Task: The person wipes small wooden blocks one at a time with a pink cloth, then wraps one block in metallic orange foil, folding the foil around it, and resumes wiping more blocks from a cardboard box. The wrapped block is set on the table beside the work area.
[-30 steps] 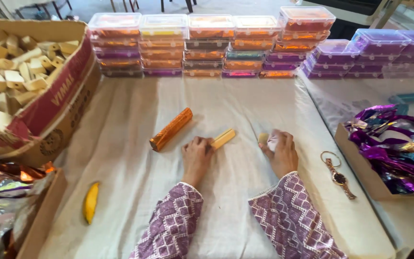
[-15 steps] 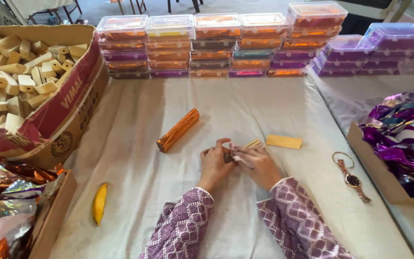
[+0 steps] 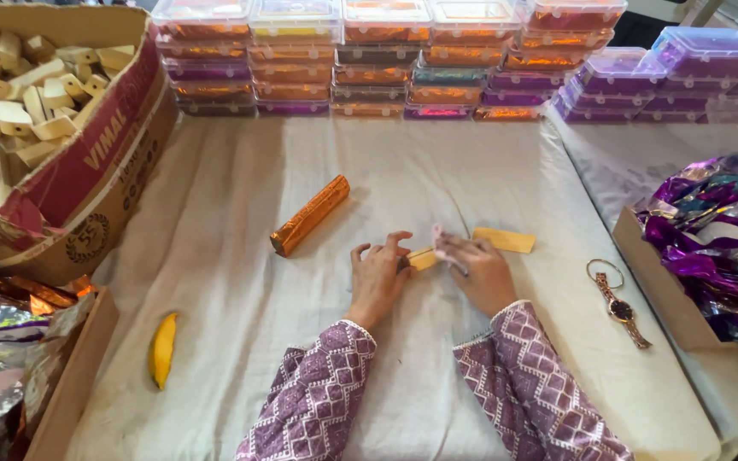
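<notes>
My left hand (image 3: 377, 277) rests on the white cloth, its fingers pressing a small yellow block (image 3: 423, 259). My right hand (image 3: 477, 271) meets it from the right and pinches a small pinkish piece (image 3: 438, 235) at the block's end. Just beyond my right hand lies a flat yellow strip (image 3: 504, 240). An orange foil-wrapped bar (image 3: 309, 215) lies up and to the left of my left hand. Both sleeves are purple with a white pattern.
A cardboard box of pale wooden blocks (image 3: 23, 102) stands at the left. Stacked clear lidded boxes (image 3: 386, 60) line the back. A box of purple foil (image 3: 719, 248) sits at the right, a wristwatch (image 3: 618, 303) near it. A yellow tool (image 3: 163, 348) and foil scraps (image 3: 2, 341) lie lower left.
My hands came together at the middle of the cloth and now work on the small yellow block. The flat yellow strip was left lying to the right of them.
</notes>
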